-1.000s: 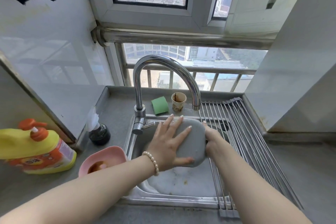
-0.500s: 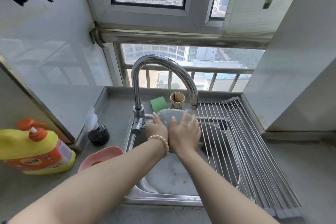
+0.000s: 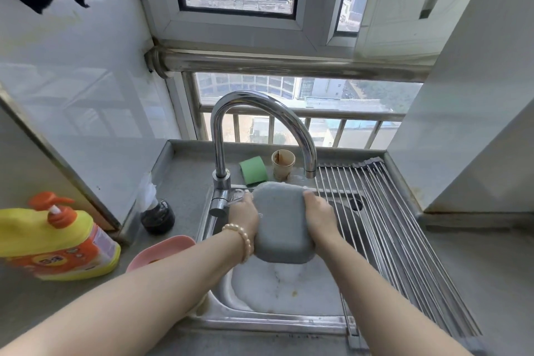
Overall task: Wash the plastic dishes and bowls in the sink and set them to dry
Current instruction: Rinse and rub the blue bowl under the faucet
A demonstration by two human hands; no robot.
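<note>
We held grey dish (image 3: pixel 281 225) between left hand (image 3: pixel 244 218) and right hand (image 3: pixel 319 215), fingers gripping its edges; detergent bottle (image 3: pixel 55 240) label unreadable.

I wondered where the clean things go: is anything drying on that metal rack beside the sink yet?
No: the metal rack shows only bare rods, and both hands hold the grey dish over the sink.

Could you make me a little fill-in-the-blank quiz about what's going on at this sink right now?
1. Both hands, the left hand and the right hand, hold a grey ____ over the sink.
2. The bottle with the orange pump is mostly ____ in colour.
3. The roll-up drying rack lies over the ____ side of the sink.
4. The green sponge sits beside a paper ____.

Missing words: dish; yellow; right; cup
</note>
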